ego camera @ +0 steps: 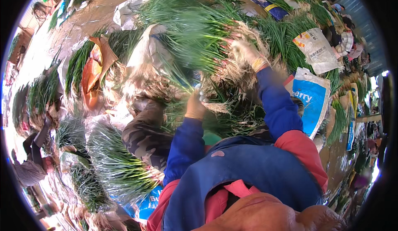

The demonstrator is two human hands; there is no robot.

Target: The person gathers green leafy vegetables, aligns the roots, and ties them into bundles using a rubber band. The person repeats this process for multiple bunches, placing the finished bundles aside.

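Note:
My left hand (196,101), with pale coverings on its fingertips, is closed around a few green onions (183,86); their roots hang out to the right of the fist and their leaves point up-left. My right hand (247,52), in a pale glove or wrapping with a yellowish band at the wrist, is at the root end of a large pile of green onions (199,38). Its fingers are at a pinkish onion base; the blur hides how firmly they hold it. Loose leaves (239,117) lie between my knees, below the pile.
More green onions (124,162) lie at my left beside my camouflage-clad leg. Sacks lie around: a white one (149,50), an orange one (93,72) and a blue one (311,97). One person (31,168) is at far left; several others are at upper right.

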